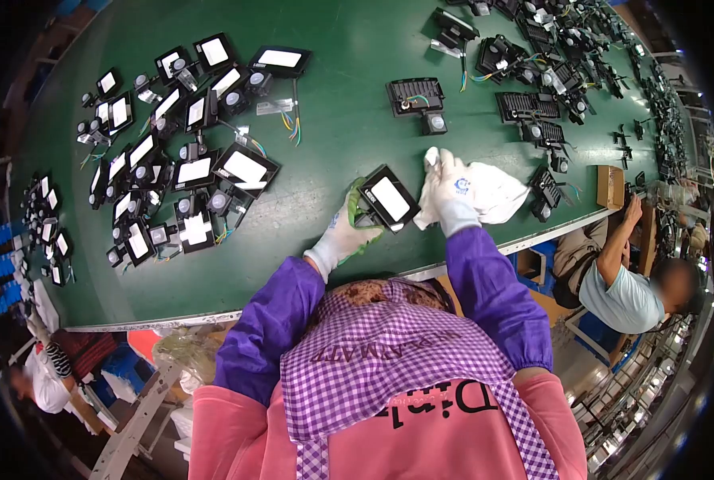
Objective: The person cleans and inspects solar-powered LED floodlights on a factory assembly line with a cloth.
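Observation:
My left hand [343,234], in a white glove with green on the fingers, is closed around the edge of a black floodlight [389,200]. The lamp is tilted above the green table, its white front panel facing up. My right hand [455,190], also gloved, grips a white cloth [498,194] that spreads out to the right. A bit of the cloth pokes up by the fingertips, just right of the lamp. Beyond my hands lies another floodlight [417,96], finned back upward, with a round sensor attached.
Many floodlights [193,170] with white panels cover the left of the table [333,104]. More dark lamps [529,106] with coloured wires are heaped at the right. A small cardboard box [610,187] stands near the right edge. Other people [625,292] sit at both sides.

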Motion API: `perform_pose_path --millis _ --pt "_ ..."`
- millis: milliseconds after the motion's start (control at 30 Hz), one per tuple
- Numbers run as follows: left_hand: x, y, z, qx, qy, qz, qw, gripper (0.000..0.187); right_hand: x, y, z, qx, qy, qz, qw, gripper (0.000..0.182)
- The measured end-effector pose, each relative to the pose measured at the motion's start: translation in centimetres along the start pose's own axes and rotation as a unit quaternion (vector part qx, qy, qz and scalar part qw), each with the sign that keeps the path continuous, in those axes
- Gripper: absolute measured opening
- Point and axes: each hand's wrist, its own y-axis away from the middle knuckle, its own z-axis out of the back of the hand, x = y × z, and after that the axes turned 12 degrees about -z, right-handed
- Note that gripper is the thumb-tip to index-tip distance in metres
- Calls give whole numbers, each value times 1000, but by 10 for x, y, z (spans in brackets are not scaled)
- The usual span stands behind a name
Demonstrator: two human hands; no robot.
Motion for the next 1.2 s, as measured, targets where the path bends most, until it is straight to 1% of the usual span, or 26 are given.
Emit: perform_pose_path --millis 33,67,100,133,167,200,233,267,333,367,400,433,567,600,633,667,767,833,867,900,933,1033,1067,1133,1167,1200 --pt "0 -2 -1 -3 -9 -12 1000 95 14 5 6 24 -49 3 998 28" --pt "0 -4 -3 -6 -18 -24 1000 95 27 17 11 70 -32 89 993 28" --pt "17 -7 -3 -10 -34 -79 996 94 43 35 18 117 -17 170 978 28" --pt "29 -11 -2 -14 -52 -134 989 92 61 45 15 162 53 169 971 30" --pt "33 -11 -2 -7 -48 -145 988 92 70 47 11 189 61 158 967 28" --pt "36 -12 -1 0 -46 -157 987 92 74 34 12 207 3 123 971 27" --pt "36 -13 1 5 -46 -170 984 91 77 14 14 241 -115 59 962 26" --pt "33 -12 -1 -3 -37 -119 992 98 78 -6 17 244 -150 8 958 27" --pt "31 -10 -3 -12 0 -105 994 98 74 -29 21 184 -115 -44 975 30" --pt "33 -12 -3 -24 23 -100 994 98 71 -36 23 135 -6 -23 991 31" --pt "44 -16 -3 -24 0 -151 988 99 65 -28 16 88 -68 -23 993 31" --pt "39 -13 -2 -20 -1 -145 989 99 65 -17 25 107 -81 -5 991 30" --pt "32 -11 -4 -13 -13 -130 991 95 59 42 13 189 99 91 973 27" --pt "22 -10 -5 -17 -22 -130 991 92 67 31 18 177 -6 51 983 21" --pt "17 -8 -4 -21 -35 -129 991 90 75 16 20 152 -55 61 985 20" --pt "35 -13 0 0 -12 -113 993 90 80 8 18 150 -44 69 985 20" --pt "29 -10 -5 -29 -18 -166 986 89 66 8 4 115 16 123 986 23" --pt "27 -12 0 -29 -36 -170 984 88 50 33 1 153 49 160 974 27" --pt "28 -13 1 -27 -43 -170 984 87 43 45 2 193 28 202 960 17" --pt "31 -11 0 -22 -49 -166 985 86 55 51 6 204 65 207 955 15" --pt "35 -13 2 4 40 -136 990 97 61 45 12 178 31 213 960 15" --pt "31 -12 1 4 10 -109 994 97 93 15 9 115 -13 174 978 14" --pt "45 -15 2 -2 -8 -138 990 99 87 19 11 99 8 241 966 14" --pt "28 -11 0 -13 -8 -138 990 100 71 39 16 81 19 318 944 19" --pt "23 -10 -3 -22 -2 -136 990 100 57 41 14 190 56 253 947 21" --pt "33 -10 -5 -26 9 -131 991 101 12 28 -12 186 -31 173 967 20"
